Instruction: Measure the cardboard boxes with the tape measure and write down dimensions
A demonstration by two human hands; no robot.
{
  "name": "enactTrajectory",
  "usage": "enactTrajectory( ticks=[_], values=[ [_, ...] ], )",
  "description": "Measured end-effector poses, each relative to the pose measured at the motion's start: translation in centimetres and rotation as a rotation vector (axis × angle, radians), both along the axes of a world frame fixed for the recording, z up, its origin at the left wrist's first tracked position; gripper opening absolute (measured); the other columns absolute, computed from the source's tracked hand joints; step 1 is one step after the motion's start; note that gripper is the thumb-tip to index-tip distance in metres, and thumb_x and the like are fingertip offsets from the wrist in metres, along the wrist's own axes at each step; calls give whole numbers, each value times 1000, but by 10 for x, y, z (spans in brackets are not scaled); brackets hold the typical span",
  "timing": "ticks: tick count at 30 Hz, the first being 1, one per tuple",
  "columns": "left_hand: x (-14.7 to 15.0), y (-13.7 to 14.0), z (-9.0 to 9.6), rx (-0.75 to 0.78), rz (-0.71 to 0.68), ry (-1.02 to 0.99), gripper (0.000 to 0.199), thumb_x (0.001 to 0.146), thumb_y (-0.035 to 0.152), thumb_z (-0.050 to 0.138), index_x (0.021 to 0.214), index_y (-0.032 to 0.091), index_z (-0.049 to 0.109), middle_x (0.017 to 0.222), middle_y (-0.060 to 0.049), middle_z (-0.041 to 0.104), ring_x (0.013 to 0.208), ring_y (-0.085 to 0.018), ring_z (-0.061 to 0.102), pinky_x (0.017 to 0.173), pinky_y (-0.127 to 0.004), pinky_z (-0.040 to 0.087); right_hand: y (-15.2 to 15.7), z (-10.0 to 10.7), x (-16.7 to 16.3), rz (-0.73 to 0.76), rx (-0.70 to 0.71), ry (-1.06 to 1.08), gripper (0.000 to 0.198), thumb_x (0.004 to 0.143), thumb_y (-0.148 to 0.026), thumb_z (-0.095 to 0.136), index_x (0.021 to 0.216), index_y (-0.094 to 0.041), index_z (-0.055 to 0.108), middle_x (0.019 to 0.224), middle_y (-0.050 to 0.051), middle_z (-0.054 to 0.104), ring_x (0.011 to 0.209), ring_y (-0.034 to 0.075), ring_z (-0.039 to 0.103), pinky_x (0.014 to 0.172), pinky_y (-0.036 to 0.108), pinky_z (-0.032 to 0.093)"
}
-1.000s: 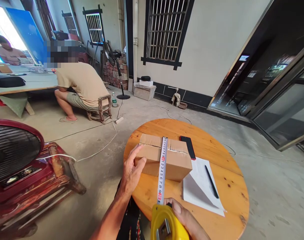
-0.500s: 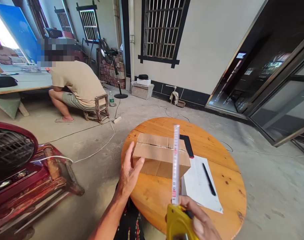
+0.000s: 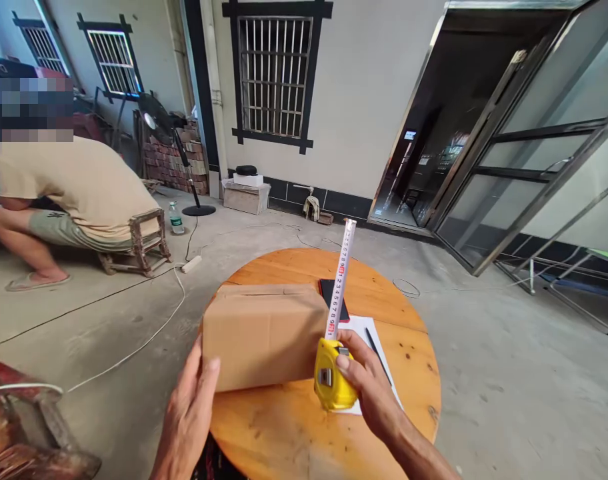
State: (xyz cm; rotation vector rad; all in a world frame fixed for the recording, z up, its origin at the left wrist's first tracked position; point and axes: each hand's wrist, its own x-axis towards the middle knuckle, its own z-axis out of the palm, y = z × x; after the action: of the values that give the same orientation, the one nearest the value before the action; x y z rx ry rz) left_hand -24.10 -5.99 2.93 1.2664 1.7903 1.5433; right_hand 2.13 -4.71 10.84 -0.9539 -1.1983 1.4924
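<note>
Box at round wooden table; 3 barred windows beyond

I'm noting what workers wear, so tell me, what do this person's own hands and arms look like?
The left hand and right hand are bare, without gloves. Neither the right forearm nor the left wrist shows a sleeve, watch or bracelet.

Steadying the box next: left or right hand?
Left, probably: the left hand is at the left end of the box, no tool in it, while the right hand grips the tape measure.
</note>
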Motion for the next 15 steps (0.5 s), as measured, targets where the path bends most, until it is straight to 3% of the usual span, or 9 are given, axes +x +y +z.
enactTrajectory(
  ticks=[4,8,12,15],
  values=[
    [-8,-12,20,-90,63,104,65,89,56,48,148,32,33,150,-4,42,133,-32,44,112,-50,33,25,16,-5,2,48,59,33,81,-44,66,102,-21,55,78,-2,61,61,12,58,53,22,49],
    [-4,-14,16,25,-6,259,59,90,48,48,143,23,41,145,-9,47,132,-28,45,110,-45,36,40,19,-9,-42,33,-7,36,81,-47,65,103,-20,57,71,-2,60,52,12,54,38,18,43],
    [-3,-12,4,95,-62,310,50,89,42,53,135,23,50,140,-9,50,132,-26,45,109,-41,39,5,14,-12,119,-168,16,40,79,-54,65,102,-23,57,84,3,64,58,15,60,39,21,46],
    [-3,-9,-2,101,-64,305,51,87,39,57,135,24,50,141,-9,49,132,-26,44,109,-42,39,-25,0,-17,235,-364,-20,49,74,-63,67,95,-19,59,86,8,67,67,21,65,51,29,53]
  ],
)
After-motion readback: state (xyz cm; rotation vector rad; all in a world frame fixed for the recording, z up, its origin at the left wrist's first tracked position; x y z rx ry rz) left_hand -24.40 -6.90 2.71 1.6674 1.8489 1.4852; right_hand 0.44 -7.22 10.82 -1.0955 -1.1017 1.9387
